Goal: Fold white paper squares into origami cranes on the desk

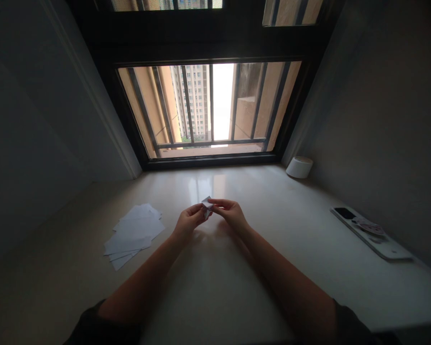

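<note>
A small piece of folded white paper (207,203) is held up between both hands, above the middle of the pale surface. My left hand (191,219) pinches its left and lower side, fingers closed. From the right, my right hand (230,212) grips it between thumb and fingertips. The fingertips of the two hands nearly meet around the paper, and its exact folds are too small to make out. Several loose white sheets (134,232) lie in an uneven, overlapping pile to the left of my left hand.
A phone (373,235) in a light case lies near the right wall. A white round object (299,167) stands in the back right corner of the pale sill (215,297). Behind is a dark-framed window (211,164) with bars outside.
</note>
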The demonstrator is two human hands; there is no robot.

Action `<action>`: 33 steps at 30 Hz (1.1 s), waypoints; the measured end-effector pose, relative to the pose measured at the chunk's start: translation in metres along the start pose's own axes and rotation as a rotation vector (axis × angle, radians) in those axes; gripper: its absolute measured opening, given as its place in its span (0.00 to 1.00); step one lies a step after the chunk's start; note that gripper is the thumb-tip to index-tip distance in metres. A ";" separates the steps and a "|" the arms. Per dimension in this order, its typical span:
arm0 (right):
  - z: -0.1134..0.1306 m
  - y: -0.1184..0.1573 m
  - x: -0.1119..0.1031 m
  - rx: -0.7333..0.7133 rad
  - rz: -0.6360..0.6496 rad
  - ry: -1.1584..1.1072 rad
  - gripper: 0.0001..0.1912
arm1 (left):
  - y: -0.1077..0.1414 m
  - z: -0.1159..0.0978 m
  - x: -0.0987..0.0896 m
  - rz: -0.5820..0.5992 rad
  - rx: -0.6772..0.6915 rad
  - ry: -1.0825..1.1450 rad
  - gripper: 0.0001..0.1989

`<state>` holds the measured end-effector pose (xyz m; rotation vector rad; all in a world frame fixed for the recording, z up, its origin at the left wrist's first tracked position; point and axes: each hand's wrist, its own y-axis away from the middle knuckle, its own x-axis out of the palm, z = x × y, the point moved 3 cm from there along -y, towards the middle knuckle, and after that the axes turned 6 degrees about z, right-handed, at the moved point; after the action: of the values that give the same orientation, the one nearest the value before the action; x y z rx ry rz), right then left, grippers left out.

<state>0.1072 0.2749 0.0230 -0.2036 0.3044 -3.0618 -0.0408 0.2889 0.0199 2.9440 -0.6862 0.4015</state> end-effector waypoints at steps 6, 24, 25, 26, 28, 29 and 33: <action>-0.001 0.001 -0.001 0.001 0.005 -0.022 0.15 | 0.000 -0.012 -0.005 -0.010 0.083 -0.253 0.22; -0.011 0.002 0.001 0.072 -0.152 -0.198 0.20 | 0.000 -0.008 -0.007 -0.146 0.099 -0.227 0.21; -0.010 0.002 0.001 0.066 -0.147 -0.189 0.19 | 0.000 -0.008 -0.006 -0.134 0.091 -0.226 0.22; -0.009 0.001 0.001 0.063 -0.139 -0.185 0.19 | 0.000 -0.008 -0.006 -0.119 0.079 -0.227 0.23; -0.008 0.001 0.001 0.059 -0.131 -0.185 0.18 | 0.001 -0.008 -0.005 -0.092 0.051 -0.247 0.22; -0.008 0.001 0.001 0.057 -0.130 -0.186 0.18 | 0.001 -0.008 -0.004 -0.087 0.041 -0.267 0.21; -0.008 0.000 0.000 0.041 -0.132 -0.157 0.16 | 0.004 -0.011 -0.003 -0.082 0.043 -0.382 0.18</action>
<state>0.1062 0.2760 0.0155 -0.4768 0.2272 -3.1525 -0.0472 0.2884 0.0296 3.1071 -0.5920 -0.1623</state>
